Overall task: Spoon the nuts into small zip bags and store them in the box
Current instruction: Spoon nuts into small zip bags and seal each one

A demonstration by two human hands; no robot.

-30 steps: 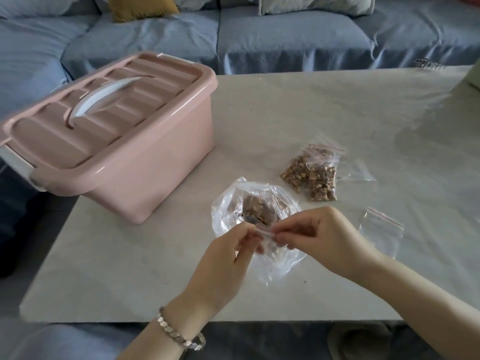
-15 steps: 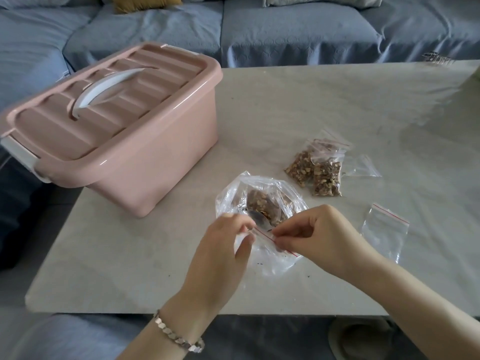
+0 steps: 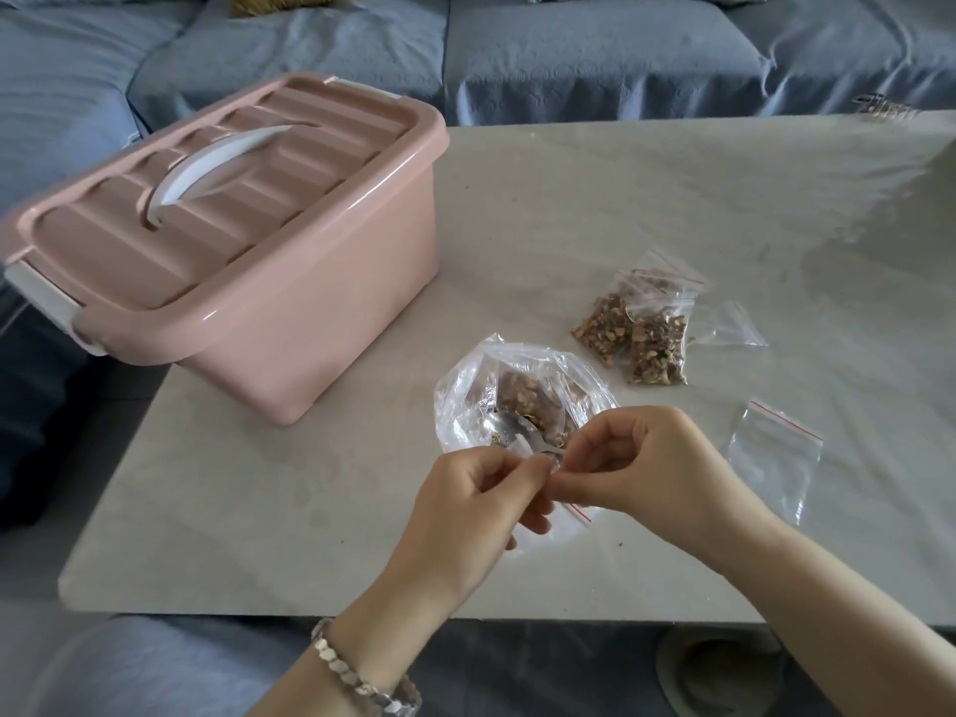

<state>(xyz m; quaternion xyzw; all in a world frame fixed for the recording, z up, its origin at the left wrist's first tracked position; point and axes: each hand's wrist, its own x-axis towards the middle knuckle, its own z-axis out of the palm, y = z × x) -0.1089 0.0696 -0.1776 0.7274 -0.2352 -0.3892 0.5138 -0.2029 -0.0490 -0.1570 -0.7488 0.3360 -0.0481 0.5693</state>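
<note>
Clear zip bag [image 3: 575,517] pinched at its mouth, left hand [image 3: 476,509] and right hand [image 3: 652,468] grips narrow; opening step, spoon [image 3: 509,432] next

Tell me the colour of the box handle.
The handle is white, on a pink box; head view.

One camera gives the one view. It sits on the person's head and looks forward and down. Nearest to it, low in the middle, are the left hand [image 3: 481,501] and the right hand [image 3: 646,468], both pinching a small zip bag [image 3: 571,514]. The table [image 3: 569,199] fills most of the view. The pink box [image 3: 289,282] is on the left, the blue sofa [image 3: 569,54] far off at the top.
</note>
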